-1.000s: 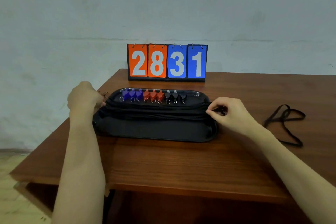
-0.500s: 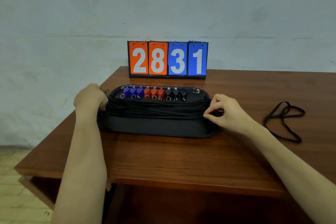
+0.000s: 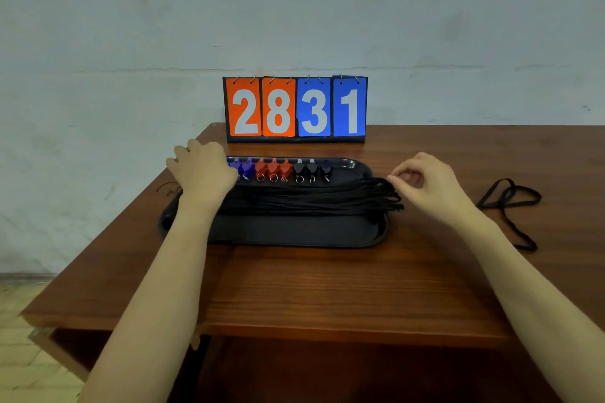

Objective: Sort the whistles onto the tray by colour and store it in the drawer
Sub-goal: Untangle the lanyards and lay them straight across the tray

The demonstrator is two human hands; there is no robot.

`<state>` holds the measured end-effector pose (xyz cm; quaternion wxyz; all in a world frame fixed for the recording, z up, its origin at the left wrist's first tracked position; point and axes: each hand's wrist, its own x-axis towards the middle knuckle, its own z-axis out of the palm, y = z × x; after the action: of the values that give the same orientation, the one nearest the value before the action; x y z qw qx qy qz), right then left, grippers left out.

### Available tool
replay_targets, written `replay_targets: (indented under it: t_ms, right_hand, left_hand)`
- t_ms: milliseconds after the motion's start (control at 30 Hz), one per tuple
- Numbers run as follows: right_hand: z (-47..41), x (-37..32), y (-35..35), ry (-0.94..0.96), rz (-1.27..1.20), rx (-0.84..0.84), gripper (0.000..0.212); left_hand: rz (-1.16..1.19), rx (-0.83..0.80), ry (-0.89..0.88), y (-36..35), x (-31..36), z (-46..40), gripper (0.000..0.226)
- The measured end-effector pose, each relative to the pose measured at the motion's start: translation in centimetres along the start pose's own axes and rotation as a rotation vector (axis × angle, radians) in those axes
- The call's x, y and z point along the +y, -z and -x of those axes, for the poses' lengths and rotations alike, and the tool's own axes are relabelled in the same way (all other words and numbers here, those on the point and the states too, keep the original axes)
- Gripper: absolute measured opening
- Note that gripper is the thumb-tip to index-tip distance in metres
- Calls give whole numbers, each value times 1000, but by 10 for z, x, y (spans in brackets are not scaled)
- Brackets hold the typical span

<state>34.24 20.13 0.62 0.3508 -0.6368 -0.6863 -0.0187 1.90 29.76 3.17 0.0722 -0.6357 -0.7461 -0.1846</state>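
A black tray [image 3: 294,232] lies on the wooden table. Along its far rim stand purple whistles [image 3: 246,167], red whistles [image 3: 273,167] and black whistles [image 3: 312,168], grouped by colour. Their black lanyards [image 3: 311,198] stretch in a bundle across the tray, and the loop ends hang over its right rim. My left hand [image 3: 203,173] rests palm down on the tray's left end, over the lanyards and part of the purple group. My right hand [image 3: 422,183] has curled fingers; its thumb and forefinger pinch at the bundle's right end.
A flip scoreboard [image 3: 296,108] reading 2831 stands behind the tray against the wall. A loose black lanyard [image 3: 510,203] lies on the table to the right. A small brown cord [image 3: 170,188] lies near the table's left edge. An open space shows under the table's front edge.
My left hand has moved right, from the tray's left rim onto the tray, and now covers some purple whistles. My right hand has lifted slightly at the lanyards' right end.
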Motion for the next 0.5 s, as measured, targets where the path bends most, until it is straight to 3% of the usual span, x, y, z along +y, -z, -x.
replay_targets:
  t_ms: [100,200,300,400,500]
  right_hand:
    - [-3,16,10,-191,62,167,9]
    - [-4,36,17,-505,232,293,24]
    - [2,46,23,-800,351,201,43]
    - [3,54,25,-958,313,43,53]
    - [0,54,22,-982,291,-112,38]
  left_hand:
    - [78,-7,-110,-6,8,1,37]
    - [295,-27,-286,-7,19,6,28]
    - [455,-51,-454,-5,33,19,25]
    - [492,-44,-565,-5,45,34,26]
    - [492,-44,-633,-8,51,44,27]
